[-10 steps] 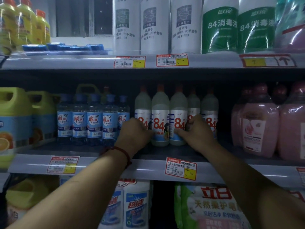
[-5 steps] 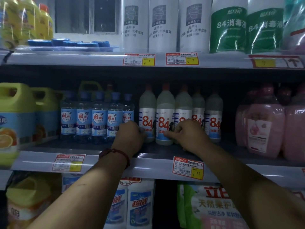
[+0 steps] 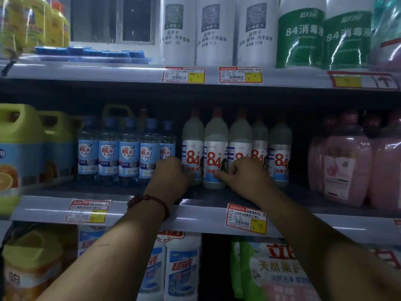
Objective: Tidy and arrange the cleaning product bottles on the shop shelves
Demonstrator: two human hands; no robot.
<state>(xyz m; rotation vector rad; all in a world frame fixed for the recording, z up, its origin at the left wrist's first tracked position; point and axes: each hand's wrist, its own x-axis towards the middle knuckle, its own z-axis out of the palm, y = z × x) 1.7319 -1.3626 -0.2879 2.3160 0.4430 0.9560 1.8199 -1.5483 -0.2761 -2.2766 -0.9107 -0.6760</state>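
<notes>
Several white "84" disinfectant bottles with red caps stand in a row on the middle shelf (image 3: 204, 198). My left hand (image 3: 171, 175) is at the left side of the leftmost 84 bottle (image 3: 193, 140), its fingers curled round the bottle's lower part and mostly hidden. My right hand (image 3: 244, 177) covers the lower front of the third 84 bottle (image 3: 240, 137) with curled fingers. Its thumb points left against the base of the second 84 bottle (image 3: 215, 144). Two more 84 bottles (image 3: 280, 144) stand to the right of that hand.
Clear bottles with blue labels (image 3: 119, 153) stand close to the left of my left hand, with yellow-green jugs (image 3: 23, 135) beyond them. Pink bottles (image 3: 345, 161) fill the right. Tall white and green bottles (image 3: 214, 29) line the top shelf. Bags and bottles (image 3: 182, 268) sit below.
Both hands have slid a little left along the 84 row. The first bottle's label now shows more, and my right hand went from the fourth bottle to the third.
</notes>
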